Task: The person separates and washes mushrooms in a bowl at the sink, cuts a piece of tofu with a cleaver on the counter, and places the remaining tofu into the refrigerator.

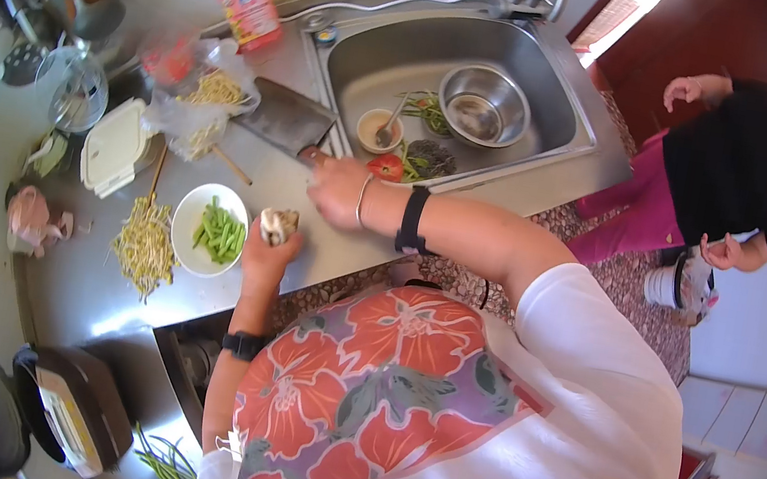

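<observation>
My left hand (268, 256) is closed around a whitish-brown lump (278, 226), which sticks out above the fingers; its kind is unclear. Beside that hand stands a white bowl (177, 241) of cut green pieces (219, 232), perhaps beans. My right hand (342, 194) is curled at the handle end of a cleaver (287, 117). The broad, dark blade lies flat on the counter, pointing away to the left. Some of the handle is hidden under the fingers.
Bean sprouts (147, 246) lie beside the bowl, near a lidded box (115, 146) and a plastic bag (209, 99). The sink (375, 45) holds a metal bowl (484, 104), a small bowl (379, 131) and a tomato (385, 167). Another person (729, 176) stands at right.
</observation>
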